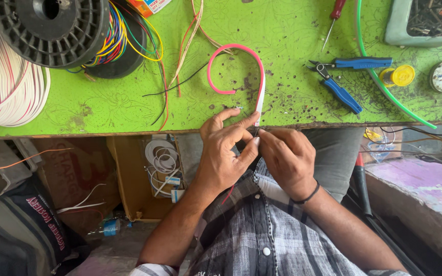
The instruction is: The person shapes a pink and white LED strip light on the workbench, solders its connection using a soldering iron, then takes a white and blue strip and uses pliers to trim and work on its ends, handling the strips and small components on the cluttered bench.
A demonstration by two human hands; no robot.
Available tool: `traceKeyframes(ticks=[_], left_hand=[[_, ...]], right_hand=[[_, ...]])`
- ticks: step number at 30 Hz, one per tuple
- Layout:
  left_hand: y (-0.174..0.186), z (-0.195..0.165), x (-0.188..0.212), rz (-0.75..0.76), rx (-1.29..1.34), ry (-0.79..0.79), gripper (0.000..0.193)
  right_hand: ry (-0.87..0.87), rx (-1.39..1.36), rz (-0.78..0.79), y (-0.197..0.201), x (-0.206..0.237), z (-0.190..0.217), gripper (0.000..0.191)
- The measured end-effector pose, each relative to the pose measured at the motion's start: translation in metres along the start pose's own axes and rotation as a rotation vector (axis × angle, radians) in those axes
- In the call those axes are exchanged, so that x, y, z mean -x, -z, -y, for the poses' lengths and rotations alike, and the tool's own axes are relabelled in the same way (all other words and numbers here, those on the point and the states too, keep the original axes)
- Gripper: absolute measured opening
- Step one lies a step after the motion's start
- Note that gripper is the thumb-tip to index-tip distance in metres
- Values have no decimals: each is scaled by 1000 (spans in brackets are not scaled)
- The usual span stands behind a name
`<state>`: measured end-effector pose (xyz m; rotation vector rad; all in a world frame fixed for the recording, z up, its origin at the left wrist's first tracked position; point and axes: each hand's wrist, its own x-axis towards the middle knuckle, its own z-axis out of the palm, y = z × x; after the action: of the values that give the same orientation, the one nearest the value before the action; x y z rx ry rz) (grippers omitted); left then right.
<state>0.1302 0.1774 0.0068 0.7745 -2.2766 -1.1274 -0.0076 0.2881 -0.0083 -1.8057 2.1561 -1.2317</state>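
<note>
A pink and white flat cable (234, 56) curls in a hook shape on the green worktable (282, 30). Its white end runs down over the table's front edge to my hands. My left hand (226, 153) pinches that end between thumb and forefinger. My right hand (287, 156) meets it from the right, with fingertips closed on the same cable end. A thin red wire (227, 194) hangs below my left palm. Both hands sit just below the table edge, above my checked shirt.
Blue-handled pliers (341, 76) and a red-handled screwdriver (333, 20) lie at the right. A green tube (384, 87) curves past a yellow-capped pot (399, 75) and a tray of scraps (428, 20). A black spool (52, 28), coloured wires (124, 41) and a white cable coil (11, 92) lie at the left.
</note>
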Motion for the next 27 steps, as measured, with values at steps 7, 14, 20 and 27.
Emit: traceKeyframes(ticks=[7, 14, 20, 27], left_hand=[[2, 2, 5, 66, 14, 42, 45], [-2, 7, 7, 6, 0, 1, 31], [-6, 5, 5, -32, -12, 35, 41], [-10, 2, -2, -39, -5, 75, 42]], right_hand=[[2, 18, -6, -8, -2, -5, 33], [-7, 43, -6, -12, -2, -4, 33], [-97, -1, -80, 2, 7, -14, 27], [-313, -108, -162, 47, 32, -46, 15]])
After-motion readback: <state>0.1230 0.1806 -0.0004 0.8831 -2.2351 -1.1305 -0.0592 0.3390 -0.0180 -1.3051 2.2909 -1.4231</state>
